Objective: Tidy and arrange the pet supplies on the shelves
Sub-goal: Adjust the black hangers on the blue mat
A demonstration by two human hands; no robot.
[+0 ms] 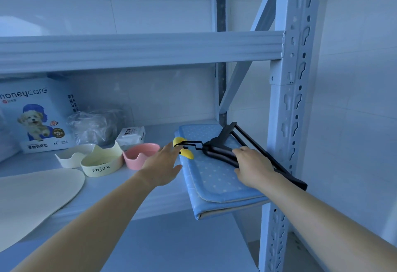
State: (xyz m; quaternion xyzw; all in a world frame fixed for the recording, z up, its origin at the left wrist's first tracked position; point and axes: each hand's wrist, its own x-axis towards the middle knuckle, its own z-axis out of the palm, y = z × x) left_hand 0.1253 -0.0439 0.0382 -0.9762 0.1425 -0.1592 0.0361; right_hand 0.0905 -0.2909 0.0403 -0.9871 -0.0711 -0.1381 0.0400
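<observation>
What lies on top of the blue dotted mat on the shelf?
A black grabber tool with yellow tips is over the mat, its handles gripped by the right hand. Whether it touches the mat is unclear; the part beneath the hand is covered.

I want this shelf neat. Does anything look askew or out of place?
Yes: the folded blue mat lies askew at the right end of the shelf, its front corner hanging past the edge.

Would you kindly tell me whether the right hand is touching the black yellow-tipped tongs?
Touching. The head view shows the right hand with its fingers curled round the dark handles of the black yellow-tipped tongs.
</observation>
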